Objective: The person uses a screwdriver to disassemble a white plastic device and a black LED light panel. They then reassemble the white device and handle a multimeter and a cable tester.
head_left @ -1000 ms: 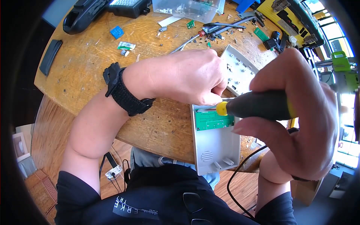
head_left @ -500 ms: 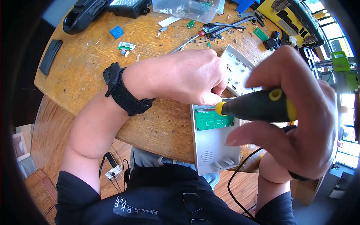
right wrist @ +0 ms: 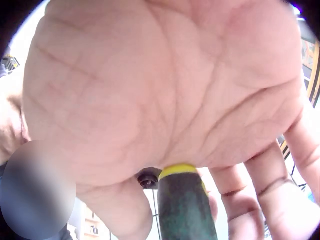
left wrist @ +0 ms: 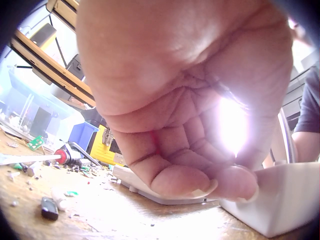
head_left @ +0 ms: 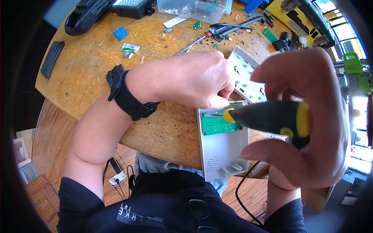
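Observation:
My left hand (head_left: 194, 79), fingers curled, grips the far wall of a light grey plastic housing (head_left: 223, 149) at the table's front edge. The left wrist view has two fingertips right at the outside of the housing (left wrist: 280, 197). Inside it, at the far end, lies a green circuit board (head_left: 221, 126). My right hand (head_left: 314, 120) curves round the black-and-yellow handle of a screwdriver (head_left: 268, 116), with gaps beside thumb and forefinger. Its shaft lies low over the board's far edge. In the right wrist view the screwdriver (right wrist: 185, 205) has its butt against the palm.
Beyond the hands lies a matching grey housing half (head_left: 244, 77). A red-and-black screwdriver (head_left: 208, 35), scraps and small boards litter the back. A clear plastic bin (head_left: 194, 9) and a yellow toolbox (head_left: 299, 23) stand there. A black cable (head_left: 243, 186) hangs at the front right.
The screwdriver handle has rotated, its yellow oval passing from the upper side to the lower. My right thumb and forefinger have spread wider. My left hand and the housing have stayed put.

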The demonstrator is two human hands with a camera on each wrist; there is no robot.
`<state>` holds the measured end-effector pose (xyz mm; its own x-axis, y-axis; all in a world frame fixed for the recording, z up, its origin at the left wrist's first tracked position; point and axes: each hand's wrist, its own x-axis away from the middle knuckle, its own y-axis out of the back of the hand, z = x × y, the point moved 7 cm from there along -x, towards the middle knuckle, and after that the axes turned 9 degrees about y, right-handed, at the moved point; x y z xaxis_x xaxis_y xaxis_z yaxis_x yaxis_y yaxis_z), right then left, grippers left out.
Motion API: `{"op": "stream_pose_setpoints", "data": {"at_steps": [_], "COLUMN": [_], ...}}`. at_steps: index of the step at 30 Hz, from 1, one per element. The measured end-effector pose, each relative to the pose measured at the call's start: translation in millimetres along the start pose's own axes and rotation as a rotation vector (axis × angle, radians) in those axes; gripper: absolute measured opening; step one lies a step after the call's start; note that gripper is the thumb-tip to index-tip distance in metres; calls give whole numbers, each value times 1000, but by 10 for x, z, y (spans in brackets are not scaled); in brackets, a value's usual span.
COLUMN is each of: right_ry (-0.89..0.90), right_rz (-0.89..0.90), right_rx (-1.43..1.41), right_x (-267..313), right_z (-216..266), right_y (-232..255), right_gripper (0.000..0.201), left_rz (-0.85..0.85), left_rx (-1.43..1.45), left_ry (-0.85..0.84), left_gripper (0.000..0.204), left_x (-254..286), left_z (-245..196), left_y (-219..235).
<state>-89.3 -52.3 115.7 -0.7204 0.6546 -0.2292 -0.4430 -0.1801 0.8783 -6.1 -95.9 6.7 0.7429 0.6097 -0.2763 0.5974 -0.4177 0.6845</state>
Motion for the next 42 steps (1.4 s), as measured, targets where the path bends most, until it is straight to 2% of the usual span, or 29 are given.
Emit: {"op": "stream_pose_setpoints", "data": {"at_steps": [2, 3, 4, 6, 7, 8, 10, 12, 14, 18, 19, 20, 22, 23, 24, 26, 27, 28, 29, 31, 34, 36, 37, 39, 40, 41, 42], "right_ry": [117, 286, 287, 261, 183, 184, 130, 172, 314, 307, 293, 293, 359, 312, 312, 388, 323, 324, 272, 221, 182, 230, 230, 309, 206, 297, 388], "right_rz": [5, -70, -70, 128, 139, 139, 129, 125, -72, 60, 113, 113, 90, 17, 17, 34, 33, 34, 24, 14, 105, -63, -63, 137, 223, 231, 238], "right_rx": [-41, 81, 80, 143, 160, 160, 57, 96, -42, -51, 5, 5, 81, 91, 90, 79, 83, 82, 105, 129, 93, -16, -16, 110, 108, 138, 169], "right_x": [67, 69, 40, -39, -63, -68, -76, -51, 3, 11, -13, -37, -82, -101, -125, -152, -102, -75, -62, -60, -66, -21, -34, -60, -39, -44, -64], "right_z": [38, 116, 105, 101, 112, 114, 82, 106, 148, 133, 172, 185, 241, 239, 255, 320, 299, 328, 319, 327, 343, 349, 336, 350, 310, 288, 267], "right_y": [25, 23, 45, 1, -1, -5, -9, -65, -7, -16, -19, -14, -9, -18, -32, -52, -70, -78, -77, -54, -87, -57, -21, 10, 38, 67, 81], "right_gripper": [57, 47, 47, 43, 45, 45, 50, 52, 47, 37, 30, 30, 23, 18, 18, 17, 14, 14, 14, 14, 13, 17, 17, 24, 32, 35, 39], "left_rz": [3, 106, 210, 176, 109, 41, 57, 91, 123, 192, 114, 37, 123, 123, 114, 105, 0, -105, 33, 33, 70, 144, 181, 219, 145, 71, 72], "left_rx": [34, 74, 114, 106, 66, 26, 33, 48, 64, 94, 116, 137, 70, 70, 95, 121, 119, 117, 157, 159, 140, 100, 80, 60, 23, -13, -14], "left_ry": [11, 93, 174, 121, 77, 33, 39, 49, 60, 82, 102, 121, 110, 110, 134, 158, 82, 5, 106, 88, 80, 100, 110, 120, 114, 109, 109], "left_gripper": [15, 15, 16, 17, 17, 17, 17, 17, 18, 19, 19, 19, 19, 19, 19, 19, 19, 19, 19, 19, 18, 18, 17, 17, 17, 17, 17], "left_x": [-3, -28, -29, -12, -17, -8, -6, -10, -13, -9, -10, -6, 19, 16, 10, 13, 7, 17, 22, 28, 13, -8, -15, -8, -3, 0, 7], "left_z": [-75, -136, -146, -72, -5, 41, 26, -14, -64, -119, -32, 56, -123, -107, -58, 23, -20, -70, 5, -12, -57, -95, -107, -85, -40, -18, -18], "left_y": [98, 158, 153, 71, 2, -24, -4, 41, 98, 141, 80, 21, 125, 116, 98, 18, 50, 109, 66, 90, 127, 142, 139, 81, 56, 64, 71]}}
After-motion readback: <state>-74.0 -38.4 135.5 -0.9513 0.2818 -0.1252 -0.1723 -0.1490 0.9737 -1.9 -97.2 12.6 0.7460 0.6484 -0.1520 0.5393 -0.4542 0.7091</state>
